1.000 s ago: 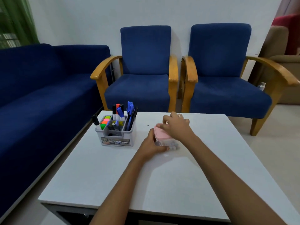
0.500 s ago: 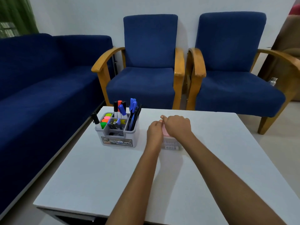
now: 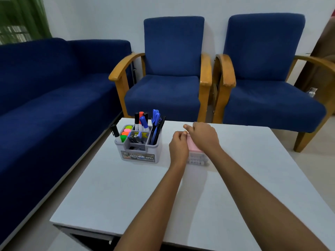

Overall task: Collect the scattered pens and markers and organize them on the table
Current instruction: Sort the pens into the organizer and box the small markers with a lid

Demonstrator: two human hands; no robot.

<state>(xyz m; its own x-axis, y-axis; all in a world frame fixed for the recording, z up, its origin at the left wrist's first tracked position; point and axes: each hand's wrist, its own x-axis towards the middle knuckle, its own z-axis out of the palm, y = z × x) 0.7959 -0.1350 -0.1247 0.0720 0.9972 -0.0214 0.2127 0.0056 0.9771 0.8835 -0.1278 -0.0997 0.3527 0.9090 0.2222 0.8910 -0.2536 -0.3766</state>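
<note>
A grey desk organizer (image 3: 138,152) stands on the white table (image 3: 126,187), holding markers, blue pens (image 3: 155,124) and coloured highlighters (image 3: 126,132). Just to its right sits a small clear box with a pink lid (image 3: 194,151). My left hand (image 3: 178,144) is on the box's left side with curled fingers. My right hand (image 3: 204,137) lies over the lid, fingers curled at its far edge. The hands hide most of the box.
A blue sofa (image 3: 45,98) runs along the table's left side. Two blue armchairs with wooden arms (image 3: 168,82) (image 3: 264,87) stand behind the table. A small bottle (image 3: 312,91) sits by the right chair.
My left hand has moved from the box's near side up to its left edge beside my right hand. The camera has tilted and moved closer.
</note>
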